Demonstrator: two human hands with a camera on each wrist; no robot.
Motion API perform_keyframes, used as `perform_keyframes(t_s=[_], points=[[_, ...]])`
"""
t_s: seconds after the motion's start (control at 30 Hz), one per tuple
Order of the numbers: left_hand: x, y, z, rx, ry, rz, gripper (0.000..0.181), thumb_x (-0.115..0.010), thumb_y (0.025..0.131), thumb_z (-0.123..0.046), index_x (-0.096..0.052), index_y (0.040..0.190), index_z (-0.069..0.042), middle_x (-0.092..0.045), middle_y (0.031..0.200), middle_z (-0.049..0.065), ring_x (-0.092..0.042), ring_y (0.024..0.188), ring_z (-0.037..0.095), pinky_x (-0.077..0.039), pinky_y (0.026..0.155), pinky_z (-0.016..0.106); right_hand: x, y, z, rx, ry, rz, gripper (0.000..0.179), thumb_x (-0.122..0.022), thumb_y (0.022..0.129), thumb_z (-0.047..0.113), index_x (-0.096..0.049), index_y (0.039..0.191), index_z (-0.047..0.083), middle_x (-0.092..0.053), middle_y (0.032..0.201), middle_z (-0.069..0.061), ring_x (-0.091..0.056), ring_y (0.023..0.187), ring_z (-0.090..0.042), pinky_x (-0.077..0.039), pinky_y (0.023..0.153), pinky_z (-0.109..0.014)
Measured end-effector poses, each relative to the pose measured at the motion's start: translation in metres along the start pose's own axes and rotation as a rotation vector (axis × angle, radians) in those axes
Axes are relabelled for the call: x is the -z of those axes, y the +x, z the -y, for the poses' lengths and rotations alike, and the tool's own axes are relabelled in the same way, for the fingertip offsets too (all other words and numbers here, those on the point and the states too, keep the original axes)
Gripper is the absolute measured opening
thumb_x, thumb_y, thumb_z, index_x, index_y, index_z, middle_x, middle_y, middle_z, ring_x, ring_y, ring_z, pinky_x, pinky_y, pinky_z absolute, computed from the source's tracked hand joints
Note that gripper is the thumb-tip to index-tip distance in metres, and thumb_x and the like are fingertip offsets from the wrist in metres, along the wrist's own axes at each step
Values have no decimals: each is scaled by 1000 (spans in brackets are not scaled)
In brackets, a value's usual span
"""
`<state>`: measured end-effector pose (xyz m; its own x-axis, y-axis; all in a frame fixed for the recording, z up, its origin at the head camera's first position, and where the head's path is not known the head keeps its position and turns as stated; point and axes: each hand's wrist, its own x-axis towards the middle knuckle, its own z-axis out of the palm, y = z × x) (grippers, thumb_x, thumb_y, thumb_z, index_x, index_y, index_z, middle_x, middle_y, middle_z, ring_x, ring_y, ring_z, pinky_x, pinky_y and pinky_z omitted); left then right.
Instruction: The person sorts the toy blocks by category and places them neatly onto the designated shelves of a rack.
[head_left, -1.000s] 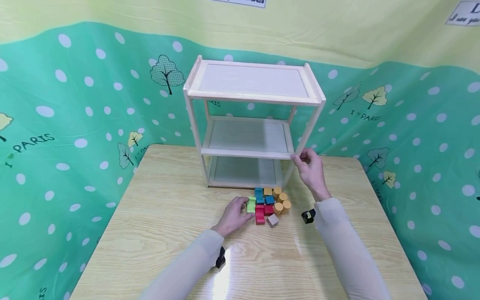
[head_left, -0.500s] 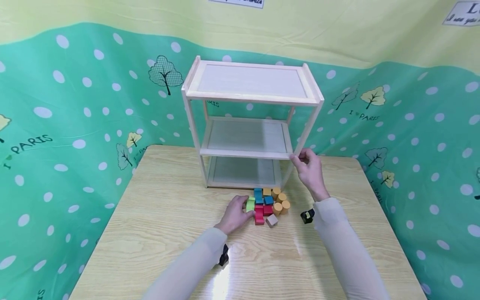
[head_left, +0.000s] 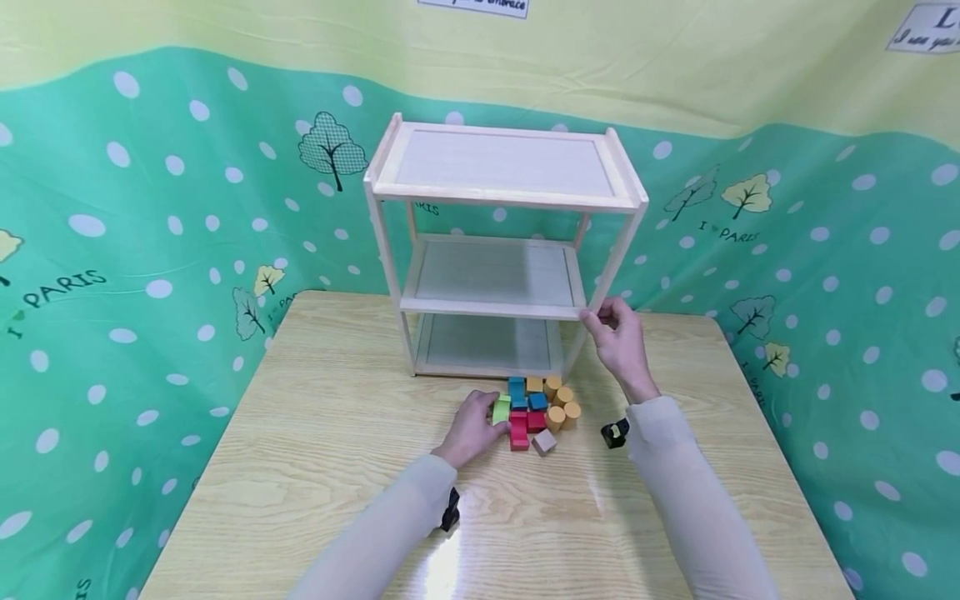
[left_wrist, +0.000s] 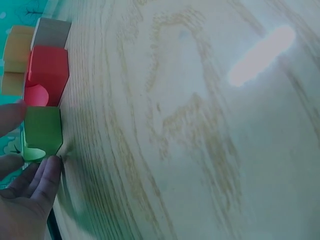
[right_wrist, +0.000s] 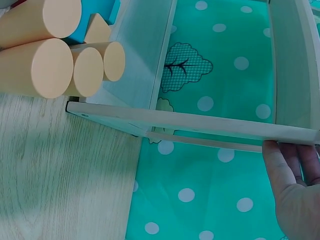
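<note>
The green block stands at the pile's nine o'clock edge, pinched between the left hand's fingers and thumb. Just beside it, the notched red block sits at about half past four and the notched blue block at half past one; the cylinders lie towards three. The blocks are packed so closely that a sideways lift could drag neighbours along or topple a cylinder. Towards twelve stands the shelf; at two, the right hand grips its front leg, where a hard tug might shift the frame into the pile
</note>
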<state>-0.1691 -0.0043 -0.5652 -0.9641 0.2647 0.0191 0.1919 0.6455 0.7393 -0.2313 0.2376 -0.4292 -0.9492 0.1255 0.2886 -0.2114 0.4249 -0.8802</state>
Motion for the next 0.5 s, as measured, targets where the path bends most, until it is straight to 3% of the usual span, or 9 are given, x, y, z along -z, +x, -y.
perform_keyframes(t_s=[0.27, 0.5], points=[[0, 0, 0, -11, 24, -24, 56, -74, 80, -13, -54, 130, 2, -57, 109, 15, -54, 89, 19, -50, 80, 33, 0, 0, 0, -7, 4, 7, 32, -63, 92, 28, -56, 107, 1, -57, 99, -11, -53, 90, -21, -47, 76, -28], [0, 2, 0, -6, 37, -12, 60, -74, 79, -17, -52, 132, 2, -56, 112, 15, -55, 88, 20, -51, 78, 32, 0, 1, -2, -22, -11, 8, 32, -63, 92, 28, -57, 108, 1, -57, 101, -11, -53, 92, -21, -47, 78, -27]])
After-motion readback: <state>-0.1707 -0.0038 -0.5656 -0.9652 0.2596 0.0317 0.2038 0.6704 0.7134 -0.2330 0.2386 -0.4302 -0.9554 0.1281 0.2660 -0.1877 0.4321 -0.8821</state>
